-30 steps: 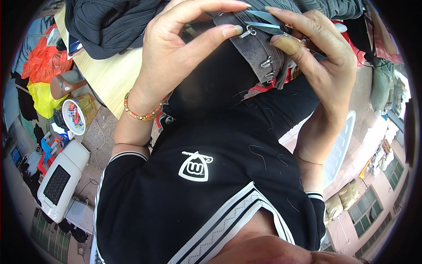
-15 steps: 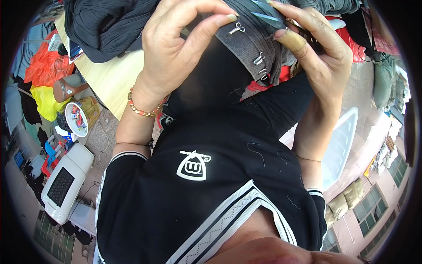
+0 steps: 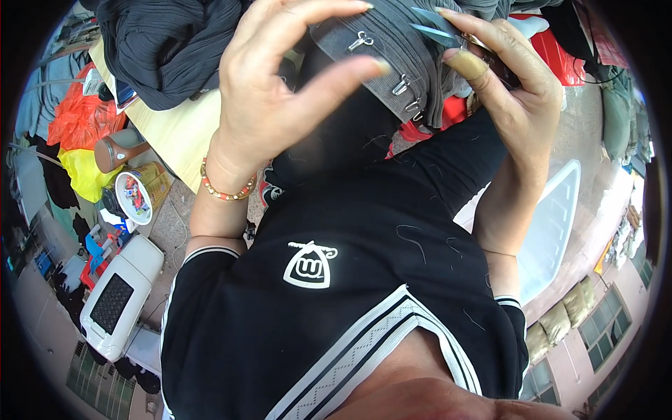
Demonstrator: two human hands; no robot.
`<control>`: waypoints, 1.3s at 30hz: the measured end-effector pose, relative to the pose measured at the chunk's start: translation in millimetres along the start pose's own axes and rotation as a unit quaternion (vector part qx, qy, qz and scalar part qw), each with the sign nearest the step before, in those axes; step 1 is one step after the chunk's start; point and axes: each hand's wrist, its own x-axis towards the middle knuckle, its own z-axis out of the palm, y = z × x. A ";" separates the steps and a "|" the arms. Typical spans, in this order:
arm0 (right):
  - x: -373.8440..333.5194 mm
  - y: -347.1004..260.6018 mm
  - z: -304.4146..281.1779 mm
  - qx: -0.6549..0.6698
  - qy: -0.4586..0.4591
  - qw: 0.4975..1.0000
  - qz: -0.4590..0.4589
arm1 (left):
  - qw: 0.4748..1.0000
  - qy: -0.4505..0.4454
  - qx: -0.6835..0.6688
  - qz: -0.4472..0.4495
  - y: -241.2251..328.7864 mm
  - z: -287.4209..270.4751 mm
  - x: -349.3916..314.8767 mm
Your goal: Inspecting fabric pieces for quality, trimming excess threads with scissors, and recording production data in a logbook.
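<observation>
A dark grey piece of pleated fabric (image 3: 381, 52) lies over my lap, several metal hooks (image 3: 400, 85) fixed along its band. My left hand (image 3: 259, 105) hovers at the left end of that band, thumb and index finger apart, with nothing seen between them. In my right hand (image 3: 518, 91) is a pair of thread snips (image 3: 435, 33); the two blades are parted and point left over the fabric. A tan covering wraps the right thumb. My palm and fingers partly hide the snips' handles.
Left of my lap, a pile of dark grey fabric (image 3: 168, 49) rests on a pale wooden board (image 3: 164, 133). Farther left are a red plastic bag (image 3: 87, 108), a tub of small colourful pieces (image 3: 133, 198) and a white padded stool (image 3: 122, 297). A clear plastic bin (image 3: 549, 238) stands right.
My left thumb and index finger have spread from near the leftmost hook. The fabric band has shifted slightly up and left in view. My right hand still holds the snips.
</observation>
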 end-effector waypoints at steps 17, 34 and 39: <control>-13.0 37.4 1.8 0.006 0.017 0.989 -0.150 | 0.993 0.079 0.089 0.016 16.0 17.4 -0.3; 1.2 -9.4 7.9 -0.093 -0.023 0.993 -0.065 | 0.909 0.139 -0.353 -0.174 -3.6 21.9 -12.7; 10.9 -20.0 -2.1 -0.015 -0.034 0.996 -0.086 | 0.906 0.140 -0.358 -0.176 -1.6 21.9 -11.0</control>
